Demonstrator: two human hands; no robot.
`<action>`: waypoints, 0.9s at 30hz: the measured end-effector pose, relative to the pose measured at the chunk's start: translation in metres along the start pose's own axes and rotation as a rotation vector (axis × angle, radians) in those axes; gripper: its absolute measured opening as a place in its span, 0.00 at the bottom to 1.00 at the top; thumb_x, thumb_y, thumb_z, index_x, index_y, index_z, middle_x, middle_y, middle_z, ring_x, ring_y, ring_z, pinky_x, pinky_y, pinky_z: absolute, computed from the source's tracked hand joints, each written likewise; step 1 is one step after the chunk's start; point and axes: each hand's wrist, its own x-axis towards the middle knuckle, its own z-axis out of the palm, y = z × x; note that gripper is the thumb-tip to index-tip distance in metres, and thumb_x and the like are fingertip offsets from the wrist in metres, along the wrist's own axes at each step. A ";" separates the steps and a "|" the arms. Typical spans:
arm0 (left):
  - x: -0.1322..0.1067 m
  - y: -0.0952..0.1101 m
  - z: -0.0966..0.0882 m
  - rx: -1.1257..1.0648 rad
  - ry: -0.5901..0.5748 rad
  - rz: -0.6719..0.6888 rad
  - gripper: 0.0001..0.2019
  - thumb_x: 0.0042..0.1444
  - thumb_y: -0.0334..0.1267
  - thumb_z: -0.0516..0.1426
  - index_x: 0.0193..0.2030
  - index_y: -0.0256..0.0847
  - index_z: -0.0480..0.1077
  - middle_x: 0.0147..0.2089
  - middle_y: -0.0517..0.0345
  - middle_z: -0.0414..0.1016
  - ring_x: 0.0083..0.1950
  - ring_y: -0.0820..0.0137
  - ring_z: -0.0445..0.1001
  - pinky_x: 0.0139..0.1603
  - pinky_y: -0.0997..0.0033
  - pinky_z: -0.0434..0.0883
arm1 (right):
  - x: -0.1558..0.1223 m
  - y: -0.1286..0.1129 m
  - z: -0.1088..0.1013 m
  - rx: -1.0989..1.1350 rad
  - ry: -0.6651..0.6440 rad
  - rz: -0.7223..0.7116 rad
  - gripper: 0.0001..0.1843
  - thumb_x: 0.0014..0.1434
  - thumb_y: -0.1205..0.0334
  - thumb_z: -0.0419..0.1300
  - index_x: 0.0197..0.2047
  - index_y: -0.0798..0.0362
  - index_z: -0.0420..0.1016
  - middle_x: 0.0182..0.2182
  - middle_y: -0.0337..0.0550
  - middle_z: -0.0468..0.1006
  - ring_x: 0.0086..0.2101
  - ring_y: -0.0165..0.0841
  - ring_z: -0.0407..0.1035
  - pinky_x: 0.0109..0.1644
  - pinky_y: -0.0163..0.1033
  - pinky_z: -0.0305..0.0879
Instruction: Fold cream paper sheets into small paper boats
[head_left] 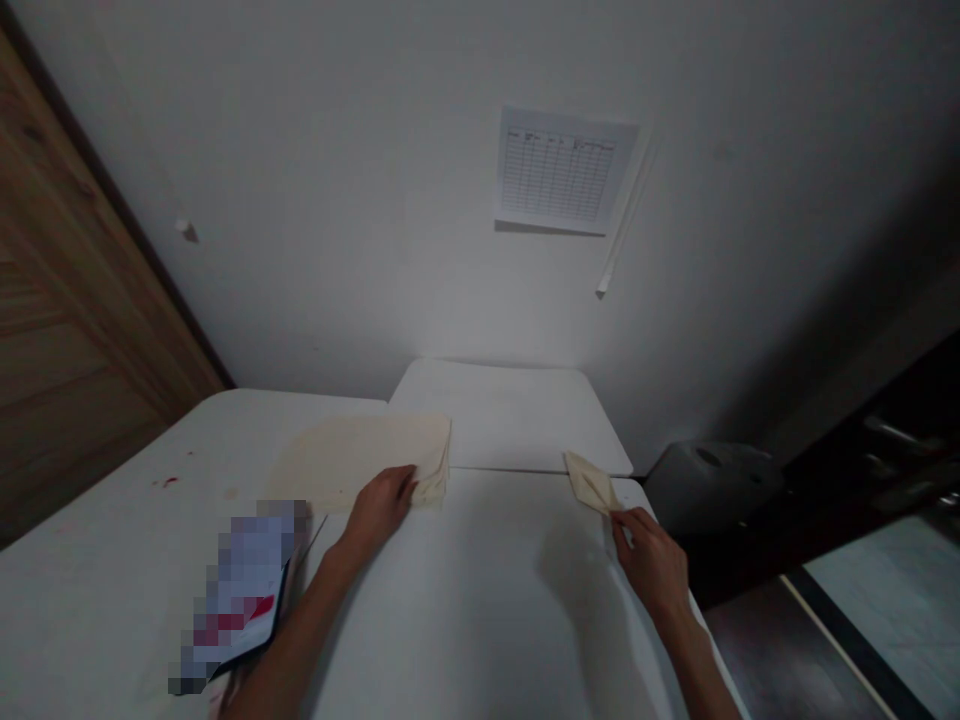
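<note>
1. Wall (360,200): pale, rises behind the work surface and bounds it at the far side.
2. Table (487,620): white top in adjoining panels; a dark seam runs crosswise ahead of the hands. The far panel has rounded corners. A wide stretch of white top lies between the hands and continues toward the wearer.
3. Wooden panel (82,230): slants along the upper left, its lower end near the table's rear left corner.
4. Beige stack (352,455): thin, flexible layers lying flat, left of centre. Left end rounded; several layered edges show at the right end, beside the inner table space.
5. Grey container (712,485): just beyond the table's right edge, limiting room on that side.
6. Phone (247,575): on the left tabletop, beside the left forearm; screen pixelated.
7. Printed sheet (566,170): on the wall, table of rows, text illegible.
8. Left hand (381,505): fingers bent at the stack's right edge, touching it; cannot tell whether layers are pinched.
9. Right hand (651,560): fingertips pinching the near corner of a folded beige piece (589,485); piece points away, close to the table's right edge.
</note>
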 end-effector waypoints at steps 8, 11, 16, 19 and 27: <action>-0.006 0.006 -0.007 -0.041 0.133 0.021 0.20 0.64 0.44 0.45 0.44 0.39 0.75 0.43 0.49 0.79 0.44 0.61 0.76 0.46 0.65 0.70 | -0.010 -0.012 -0.004 0.041 0.063 -0.002 0.17 0.63 0.56 0.49 0.47 0.47 0.76 0.38 0.41 0.77 0.34 0.33 0.73 0.30 0.34 0.59; -0.008 0.007 -0.008 -0.054 0.244 0.058 0.20 0.64 0.43 0.45 0.44 0.35 0.75 0.43 0.45 0.79 0.43 0.60 0.77 0.46 0.63 0.71 | -0.012 -0.023 -0.011 0.086 0.121 0.020 0.17 0.62 0.56 0.50 0.48 0.48 0.76 0.37 0.43 0.77 0.33 0.33 0.72 0.30 0.34 0.59; -0.019 0.019 -0.007 -0.083 0.360 0.214 0.15 0.64 0.41 0.50 0.42 0.37 0.75 0.41 0.49 0.80 0.43 0.64 0.77 0.47 0.65 0.73 | -0.015 -0.058 -0.015 0.434 0.116 0.058 0.18 0.62 0.52 0.52 0.42 0.54 0.78 0.30 0.45 0.78 0.22 0.29 0.65 0.29 0.34 0.61; -0.035 0.039 -0.006 -0.072 0.370 0.344 0.10 0.62 0.37 0.53 0.43 0.40 0.75 0.41 0.53 0.80 0.43 0.65 0.78 0.49 0.64 0.73 | -0.015 -0.088 -0.011 0.769 -0.061 0.192 0.22 0.61 0.46 0.54 0.40 0.55 0.78 0.27 0.44 0.78 0.21 0.30 0.65 0.26 0.33 0.62; -0.086 0.099 0.012 0.147 0.232 0.753 0.11 0.61 0.27 0.49 0.43 0.38 0.72 0.41 0.51 0.79 0.39 0.65 0.77 0.41 0.64 0.74 | -0.006 -0.145 0.019 1.190 -0.435 0.456 0.30 0.53 0.37 0.57 0.37 0.59 0.78 0.28 0.49 0.79 0.23 0.36 0.71 0.23 0.35 0.66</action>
